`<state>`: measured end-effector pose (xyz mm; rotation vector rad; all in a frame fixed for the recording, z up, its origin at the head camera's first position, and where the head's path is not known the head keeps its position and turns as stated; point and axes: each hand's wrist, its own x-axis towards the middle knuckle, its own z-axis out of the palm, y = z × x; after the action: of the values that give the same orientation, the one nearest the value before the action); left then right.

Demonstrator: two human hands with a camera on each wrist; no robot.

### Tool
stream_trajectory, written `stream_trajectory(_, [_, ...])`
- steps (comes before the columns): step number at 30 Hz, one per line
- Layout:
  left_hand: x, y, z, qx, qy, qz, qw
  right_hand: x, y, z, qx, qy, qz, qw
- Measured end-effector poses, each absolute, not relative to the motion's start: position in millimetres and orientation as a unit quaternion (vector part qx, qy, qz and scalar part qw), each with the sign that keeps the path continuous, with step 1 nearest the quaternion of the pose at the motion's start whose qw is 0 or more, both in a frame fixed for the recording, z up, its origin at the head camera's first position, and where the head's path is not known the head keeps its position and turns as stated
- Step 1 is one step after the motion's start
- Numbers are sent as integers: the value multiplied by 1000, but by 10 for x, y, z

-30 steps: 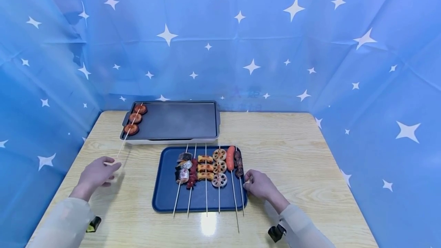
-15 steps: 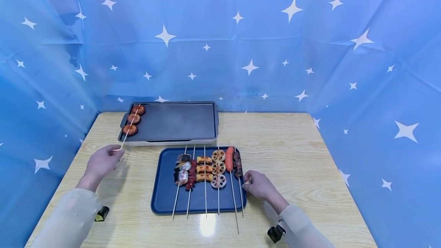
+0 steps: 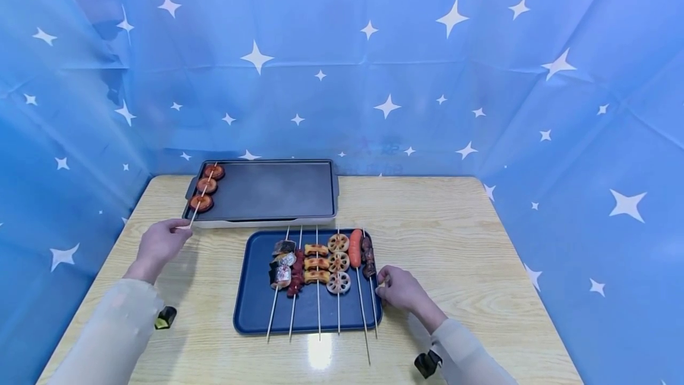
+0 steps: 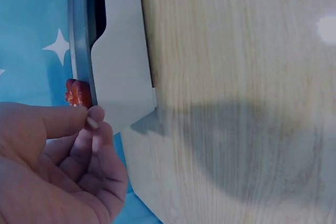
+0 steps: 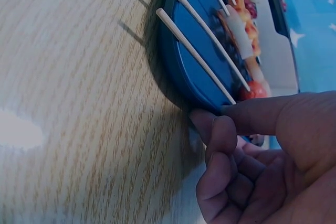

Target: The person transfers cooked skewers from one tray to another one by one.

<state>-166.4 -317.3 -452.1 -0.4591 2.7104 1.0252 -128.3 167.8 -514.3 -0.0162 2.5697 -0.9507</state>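
Observation:
In the head view, my left hand [image 3: 160,246] pinches the stick end of a skewer with three round reddish-brown slices [image 3: 201,203]. These slices lie along the left side of a dark griddle [image 3: 275,189]; the stick slants out over its front edge. The left wrist view shows the stick's tip [image 4: 91,123] between thumb and curled fingers. At the right edge of a blue tray [image 3: 253,308], my right hand [image 3: 403,288] holds the rim between thumb and fingers. A dark meat skewer [image 3: 368,257] lies just inside that edge.
On the tray, left of the meat skewer, lie a sausage skewer [image 3: 355,248], lotus root slices [image 3: 339,262], yellow grilled pieces [image 3: 316,263], red meat [image 3: 296,272] and a dark-and-silvery skewer [image 3: 281,269]. Several sticks overhang the tray's front. A blue star-patterned curtain [image 3: 342,76] surrounds the table.
My left hand has moved forward and slightly right toward the griddle, its grip now closer to the griddle's front edge. The slices and my right hand at the tray have stayed in place.

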Motion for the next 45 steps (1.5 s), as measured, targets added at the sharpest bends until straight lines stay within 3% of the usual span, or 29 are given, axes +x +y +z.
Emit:
stream_trajectory(9, [-1683,-3202,-4506,-175,890,396,143,-1278,1653,-5137,-17,924,-329,195])
stream_trajectory(20, [-1634,-3226,-4559,-162,858,464,149,-1280,1635,-5119,-25,928,-322,187])
stream_trajectory(45, [-1110,-2952,-4472,-68,864,466,177,-1247,1668,-5096,-23,930,-322,177])
